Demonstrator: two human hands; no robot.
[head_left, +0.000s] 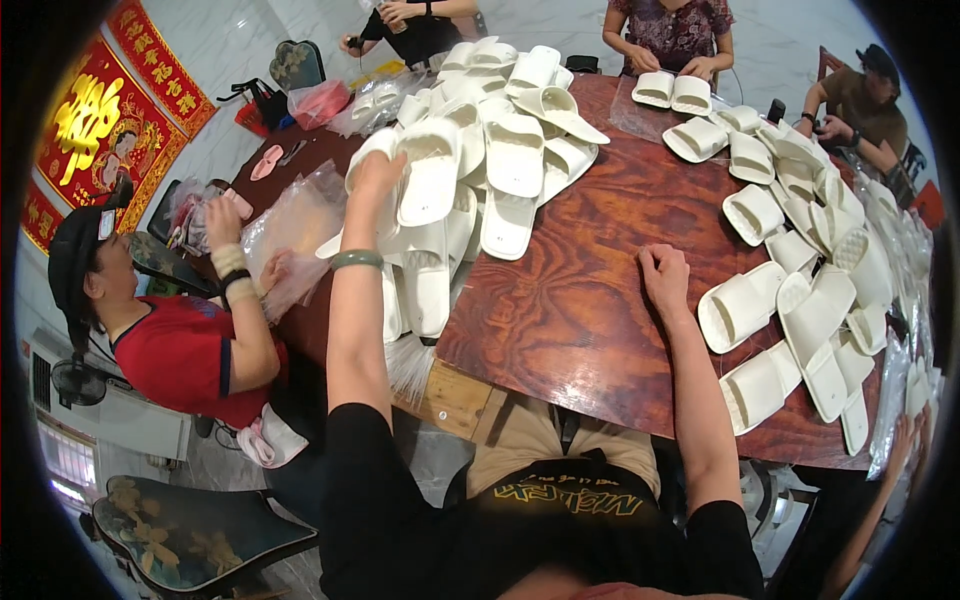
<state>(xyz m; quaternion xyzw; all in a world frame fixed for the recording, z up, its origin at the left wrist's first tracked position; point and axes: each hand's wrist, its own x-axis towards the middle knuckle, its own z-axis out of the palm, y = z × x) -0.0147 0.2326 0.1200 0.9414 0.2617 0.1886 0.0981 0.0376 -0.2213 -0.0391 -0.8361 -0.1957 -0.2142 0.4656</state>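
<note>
Nearest to you is your own black shirt and tan lap at the near edge of the wooden desk [590, 300]. Your left hand [378, 172] is extended to the pile of white slippers [490, 150] at the far left of the desk. Its grip is closed on the heel end of one white slipper [425, 165] lying on the front of that pile; the fingers are hidden behind the sole, so how far they wrap cannot be told. A green bangle [357, 259] sits on that wrist. Your right hand [665, 272] rests on bare wood, curled into a loose fist, holding nothing. A second group of slippers [790, 300] lies to its right.

Judge the slipper as light, moulded foam: soft, flexible, not fragile, with a smooth surface. Take hold across the sole edge or under the strap. A person in a red shirt [175, 355] to your left handles a clear plastic bag [295, 225].
</note>
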